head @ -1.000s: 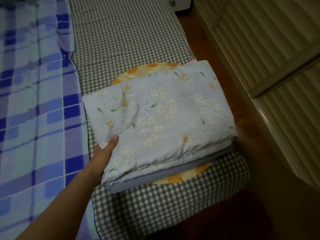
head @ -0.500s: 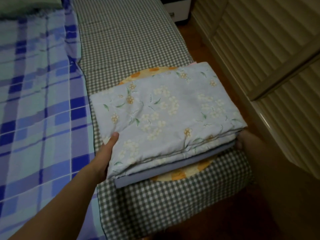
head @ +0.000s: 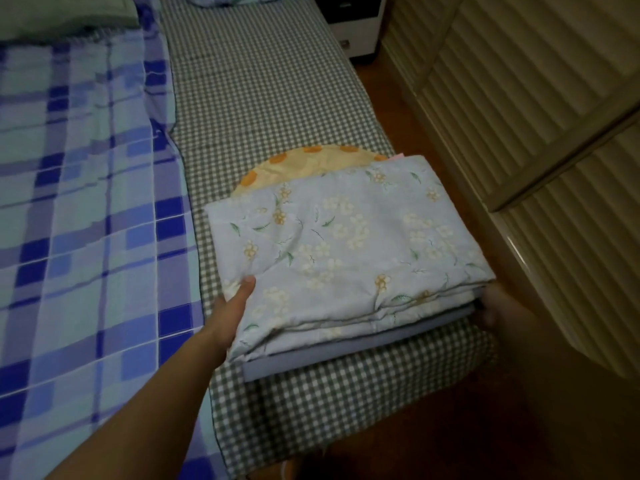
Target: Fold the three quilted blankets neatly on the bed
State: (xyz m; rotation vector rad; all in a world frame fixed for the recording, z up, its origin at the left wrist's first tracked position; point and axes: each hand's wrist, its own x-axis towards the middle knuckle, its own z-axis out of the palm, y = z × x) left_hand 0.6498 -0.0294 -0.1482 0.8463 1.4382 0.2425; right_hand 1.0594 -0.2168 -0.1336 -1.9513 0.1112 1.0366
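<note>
A folded light-blue floral quilted blanket (head: 349, 247) lies on the green-checked bed sheet (head: 256, 95) near the foot corner. Under it sits a yellow round piece with orange dots (head: 304, 161), and a thin pink edge (head: 398, 156) peeks out at its far corner. My left hand (head: 232, 303) grips the blanket's near left corner, thumb on top and fingers hidden beneath. My right hand (head: 491, 306) holds the near right corner from the side, its fingers tucked under the folded layers.
A blue plaid blanket (head: 76, 220) is spread over the left half of the bed. A green pillow (head: 65, 15) lies at the head. A slatted wardrobe (head: 519, 109) runs along the right, with a narrow wooden floor strip between. A white nightstand (head: 360, 26) stands at the far end.
My right hand has come in from the right and taken the blanket's near right corner. The view has pulled back and tilted up; the left hand keeps its hold.
</note>
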